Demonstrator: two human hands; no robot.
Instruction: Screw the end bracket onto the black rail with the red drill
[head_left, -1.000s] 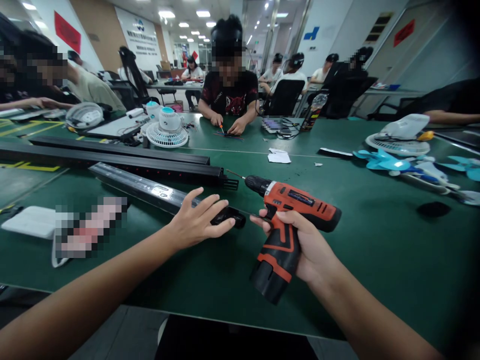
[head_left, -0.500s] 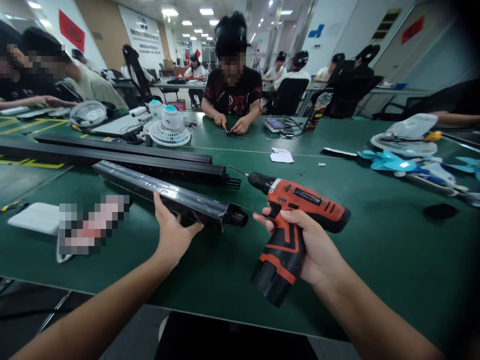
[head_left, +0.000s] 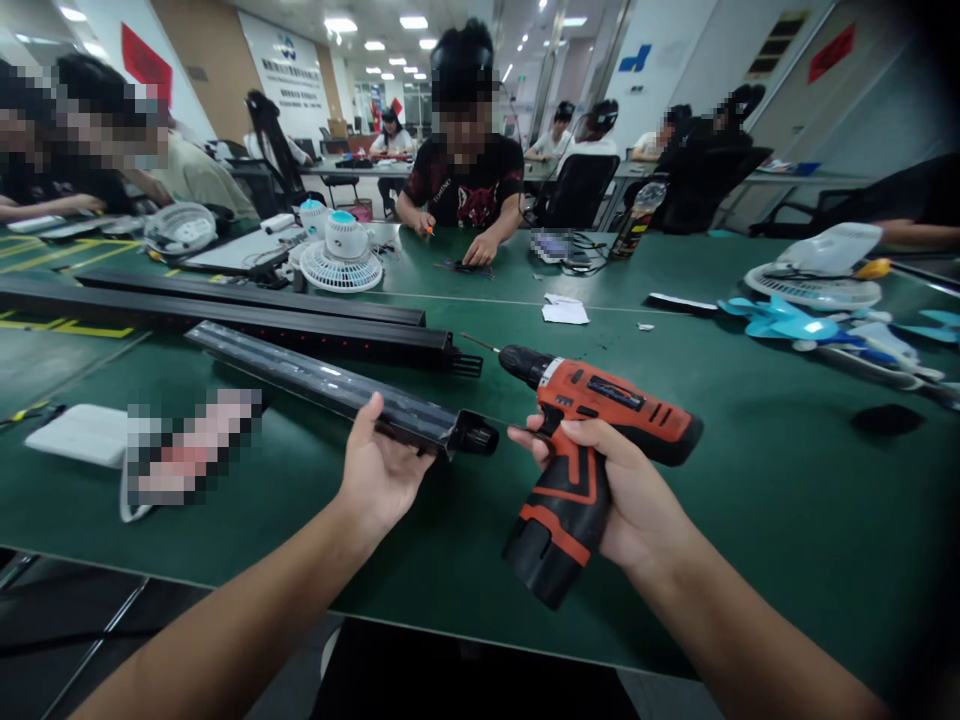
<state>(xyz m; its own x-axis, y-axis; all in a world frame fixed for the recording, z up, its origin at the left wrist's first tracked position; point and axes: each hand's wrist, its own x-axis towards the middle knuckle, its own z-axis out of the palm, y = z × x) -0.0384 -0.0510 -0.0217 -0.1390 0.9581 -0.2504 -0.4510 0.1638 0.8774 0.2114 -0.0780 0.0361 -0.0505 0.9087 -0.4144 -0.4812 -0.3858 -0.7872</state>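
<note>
My left hand grips a long black housing near its right end, thumb on top and fingers curled beneath. A glossy strip runs along its upper face, and a black ribbed knob or cap sticks out of the near end. Wrapped in my right hand is an orange and black cordless drill, its long thin bit pointing left, above the table and apart from the housing. My right index finger lies near the trigger, partly hidden by the drill.
Two more long black bars lie behind the housing. A white fan part stands farther back, with blue fan blades at the right. Across the green table a person handles small parts. A white paper lies mid-table.
My left hand has slid right along the housing towards its capped end, the fingers now more underneath. The drill has hardly moved. The person opposite has drawn one hand back from the small parts.
</note>
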